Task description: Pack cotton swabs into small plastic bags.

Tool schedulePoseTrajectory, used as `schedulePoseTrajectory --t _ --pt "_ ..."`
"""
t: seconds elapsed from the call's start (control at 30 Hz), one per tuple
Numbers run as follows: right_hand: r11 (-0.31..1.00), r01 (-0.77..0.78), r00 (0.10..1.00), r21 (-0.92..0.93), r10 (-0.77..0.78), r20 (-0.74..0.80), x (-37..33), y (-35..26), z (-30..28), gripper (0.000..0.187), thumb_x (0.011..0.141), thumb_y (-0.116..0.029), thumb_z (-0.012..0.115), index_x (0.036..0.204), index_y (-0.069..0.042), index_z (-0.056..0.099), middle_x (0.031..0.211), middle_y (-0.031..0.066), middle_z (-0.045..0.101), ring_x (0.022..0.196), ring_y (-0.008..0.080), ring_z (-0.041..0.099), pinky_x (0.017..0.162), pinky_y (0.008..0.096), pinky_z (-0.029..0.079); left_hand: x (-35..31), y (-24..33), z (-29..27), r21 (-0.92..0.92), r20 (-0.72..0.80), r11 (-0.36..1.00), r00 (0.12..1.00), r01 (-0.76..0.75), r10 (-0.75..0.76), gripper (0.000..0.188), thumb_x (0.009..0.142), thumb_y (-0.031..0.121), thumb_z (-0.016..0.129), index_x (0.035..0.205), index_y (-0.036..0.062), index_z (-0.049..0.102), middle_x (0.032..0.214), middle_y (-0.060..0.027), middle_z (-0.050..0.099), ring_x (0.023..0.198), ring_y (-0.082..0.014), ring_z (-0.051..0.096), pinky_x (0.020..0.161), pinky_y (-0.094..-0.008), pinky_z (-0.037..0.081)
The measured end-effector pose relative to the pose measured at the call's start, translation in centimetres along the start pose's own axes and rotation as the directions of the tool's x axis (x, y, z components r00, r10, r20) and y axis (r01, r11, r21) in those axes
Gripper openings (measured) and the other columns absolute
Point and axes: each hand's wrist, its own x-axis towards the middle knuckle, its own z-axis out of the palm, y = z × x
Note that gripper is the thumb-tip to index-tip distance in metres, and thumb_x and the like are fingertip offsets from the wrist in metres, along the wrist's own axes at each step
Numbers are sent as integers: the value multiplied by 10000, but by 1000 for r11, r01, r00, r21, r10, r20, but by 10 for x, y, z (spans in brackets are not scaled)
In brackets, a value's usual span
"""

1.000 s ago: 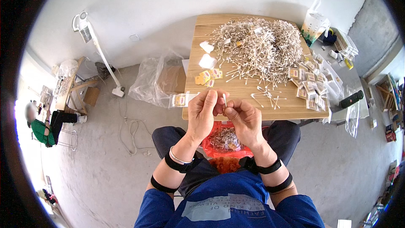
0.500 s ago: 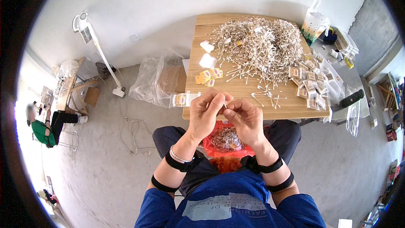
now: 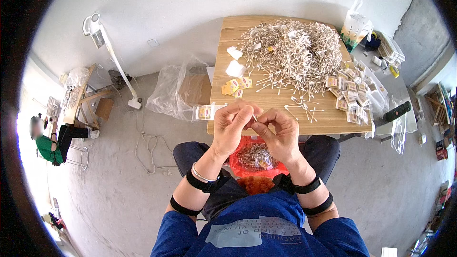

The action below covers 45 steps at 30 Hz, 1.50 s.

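Note:
My left hand [image 3: 232, 126] and my right hand [image 3: 280, 131] meet over the table's near edge, fingertips almost touching. Between the pinched fingers shows the pale end of a cotton swab [image 3: 255, 118]; the rest of it is hidden by the fingers. Beyond my hands lies a big heap of loose cotton swabs [image 3: 290, 50], with a few strays [image 3: 307, 109] nearer to me. Yellow-and-white printed cards [image 3: 236, 85] lie left on the wooden table [image 3: 281, 124]. A clear packet with a yellow label [image 3: 203, 112] sits at the table's left corner, close to my left hand.
Filled small packets [image 3: 351, 93] are piled at the table's right. A red bag with swabs [image 3: 257, 157] rests between my knees. Clear plastic sheeting [image 3: 166, 90] and a white stick vacuum [image 3: 112, 57] stand left. Another person in green [image 3: 46, 147] sits far left.
My hands stay together at nearly the same spot. The fingers have shifted slightly around the swab, and a little more of its pale end shows.

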Motion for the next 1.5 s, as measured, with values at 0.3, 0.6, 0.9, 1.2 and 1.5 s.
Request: schedulePoseTrajectory --t 0.3,0.6,0.9,1.2,1.5 --pt "1000 -16 1000 22 16 -13 0 5 -1 133 786 58 716 810 -10 604 795 18 611 708 78 543 652 224 447 -1 7 2 173 33 982 997 -80 75 179 958 154 573 923 5 664 841 -10 649 737 -39 542 626 -190 436" --pt "943 82 993 -322 -103 -51 4 -8 -2 130 749 -5 750 793 -24 629 741 76 627 685 162 603 646 292 486 -1 12 13 323 -113 946 992 -9 48 214 938 124 573 810 -19 670 724 -2 632 672 -26 523 591 -194 426" --pt "997 -34 999 -68 33 -14 0 10 -2 102 796 -34 726 844 0 643 751 63 664 699 112 594 661 271 492 1 10 3 61 -126 971 967 232 -223 448 991 363 459 811 29 699 651 20 583 571 -33 459 524 -188 360" --pt "997 -82 997 10 82 -7 -1 13 -1 104 817 -57 721 861 2 649 752 32 651 699 89 567 666 253 483 -2 12 5 78 -86 995 995 60 -53 411 986 380 495 941 24 696 694 40 570 620 -24 480 534 -178 373" --pt "965 -176 984 193 167 59 -4 11 -2 65 872 6 652 925 17 616 839 16 627 800 81 578 745 228 475 -6 9 7 182 -59 980 996 76 -66 285 991 262 523 977 20 674 723 59 557 631 -11 475 559 -158 415"
